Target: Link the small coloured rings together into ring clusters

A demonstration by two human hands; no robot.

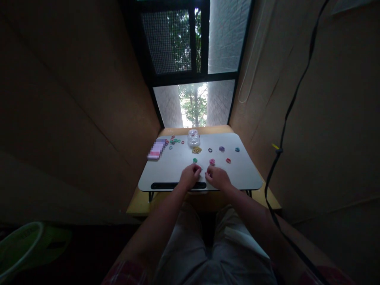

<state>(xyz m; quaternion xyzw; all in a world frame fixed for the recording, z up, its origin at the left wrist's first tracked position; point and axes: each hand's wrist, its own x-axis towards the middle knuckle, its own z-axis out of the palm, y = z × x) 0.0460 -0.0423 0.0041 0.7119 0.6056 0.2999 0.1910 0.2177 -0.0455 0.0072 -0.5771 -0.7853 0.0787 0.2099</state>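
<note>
Both my hands are over the front middle of a white folding table. My left hand [190, 175] is closed in a pinch; what it holds is too small to name. A little to its right, my right hand [217, 177] has its fingers curled together, and its contents cannot be made out. Just beyond my left hand lies a green ring pile [195, 160]. A pink pile [211, 162] sits beyond my right hand, with a red one [228, 160] further right. Behind them are a yellow pile [196, 150], a dark ring [210, 150], a purple pile [221, 149] and a teal one [237, 149].
A clear jar [193, 139] stands at the back middle of the white table [245, 174]. Mixed coloured rings [175, 141] lie back left beside a blurred flat card or phone [157, 150]. A black cable [285, 118] hangs at right; a green basket [35, 247] is lower left.
</note>
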